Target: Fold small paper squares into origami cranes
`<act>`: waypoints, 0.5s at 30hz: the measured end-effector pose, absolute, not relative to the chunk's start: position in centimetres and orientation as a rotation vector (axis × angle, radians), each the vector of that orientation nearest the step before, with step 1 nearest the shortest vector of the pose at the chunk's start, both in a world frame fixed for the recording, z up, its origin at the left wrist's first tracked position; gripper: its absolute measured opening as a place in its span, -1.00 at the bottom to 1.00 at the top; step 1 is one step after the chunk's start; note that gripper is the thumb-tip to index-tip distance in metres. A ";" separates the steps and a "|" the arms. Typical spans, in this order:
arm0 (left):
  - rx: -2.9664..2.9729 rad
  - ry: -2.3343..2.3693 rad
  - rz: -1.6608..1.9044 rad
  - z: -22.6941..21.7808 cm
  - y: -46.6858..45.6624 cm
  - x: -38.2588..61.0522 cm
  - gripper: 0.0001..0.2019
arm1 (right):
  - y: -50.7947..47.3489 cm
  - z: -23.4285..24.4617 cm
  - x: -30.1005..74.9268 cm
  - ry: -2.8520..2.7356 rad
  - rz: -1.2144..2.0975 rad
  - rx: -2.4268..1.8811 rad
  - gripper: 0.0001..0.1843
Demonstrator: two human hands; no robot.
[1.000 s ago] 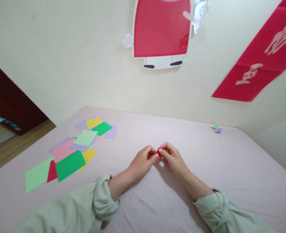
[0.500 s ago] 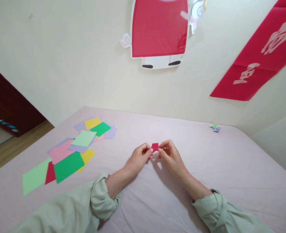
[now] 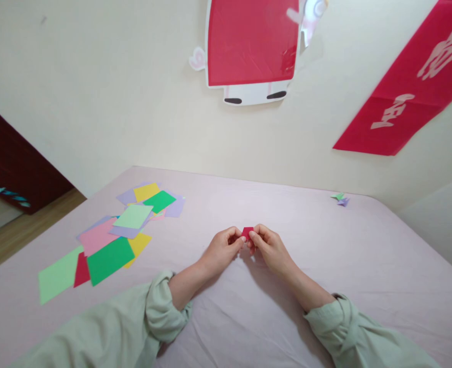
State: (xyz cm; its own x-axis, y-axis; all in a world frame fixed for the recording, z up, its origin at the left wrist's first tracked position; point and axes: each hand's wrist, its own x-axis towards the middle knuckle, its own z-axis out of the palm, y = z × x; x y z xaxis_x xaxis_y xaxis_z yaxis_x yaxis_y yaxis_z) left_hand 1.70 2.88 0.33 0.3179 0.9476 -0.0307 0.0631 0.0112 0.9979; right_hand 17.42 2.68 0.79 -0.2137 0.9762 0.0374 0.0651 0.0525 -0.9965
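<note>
A small folded piece of red paper [image 3: 248, 232] is held up between both hands, just above the cloth-covered table. My left hand [image 3: 225, 248] pinches its left side between thumb and fingers. On the right side, my right hand [image 3: 271, 248] grips it with the thumb on the near face and the index finger at the upper edge. The fingers behind the paper are partly hidden. Its top edge looks straight, while the fingertips cover its lower part.
Coloured paper sheets lie overlapping at the left, among them a dark green sheet [image 3: 111, 260] and a pale green sheet [image 3: 134, 216]. A green folded paper piece [image 3: 338, 196] and a purple folded paper piece [image 3: 343, 202] rest near the far right edge. Behind the pale pink tablecloth [image 3: 210, 199] rises a wall.
My right hand's fingers have closed in further over the red paper, so less of it shows. Both hands have come slightly closer together. The view has tilted a little.
</note>
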 end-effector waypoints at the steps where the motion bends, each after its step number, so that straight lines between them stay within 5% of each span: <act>1: 1.371 1.023 0.920 0.4 2.9 1.7 -0.83 | 2.7 0.8 17.4 -1.442 1.294 -1.125 -0.63; 15: 1.457 1.071 0.886 0.7 2.8 1.6 -0.71 | 3.0 0.3 17.4 -1.322 1.365 -1.114 -0.62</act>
